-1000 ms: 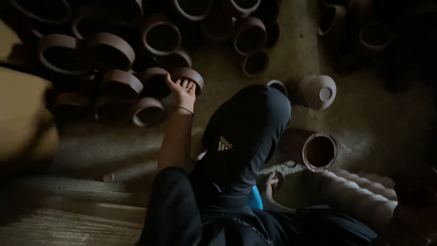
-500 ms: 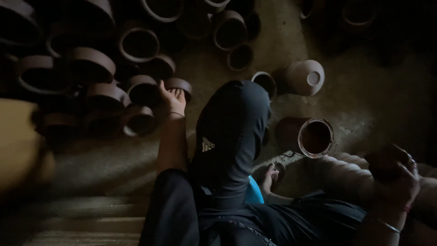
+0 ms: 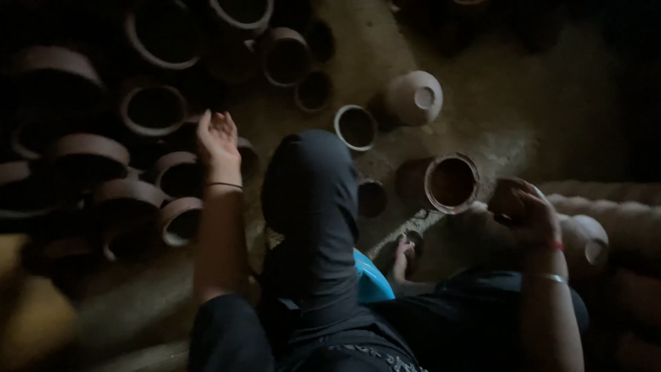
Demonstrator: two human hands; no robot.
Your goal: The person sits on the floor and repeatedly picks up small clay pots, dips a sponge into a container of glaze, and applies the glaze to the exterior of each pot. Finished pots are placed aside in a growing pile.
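Right hand (image 3: 533, 219): grip closed around a small brown clay pot (image 3: 508, 200), held up off the floor at the right of the view, fingers wrapped over its near side. Bangles at the wrist. Just right of it, a row of pale rounded pots (image 3: 592, 241) lies on its side; whether the held pot touches them cannot be told.

Left hand (image 3: 217, 138): grip wide, palm up, fingers loosely spread, holding nothing. It hovers over a cluster of clay pots (image 3: 155, 110) with dark open mouths at the left, nearest one partly hidden pot (image 3: 244, 155) just beside the wrist. Thin band on the wrist.

Between the hands: the person's bent knee in dark cloth (image 3: 310, 200). Beyond it on the earthen floor (image 3: 496, 103): one open pot (image 3: 451, 182) tilted toward the camera, one small upright pot (image 3: 356, 127), one overturned pot (image 3: 413, 96). A bare foot (image 3: 403, 255) and a blue object (image 3: 372, 279) sit below the knee. Lighting dim.
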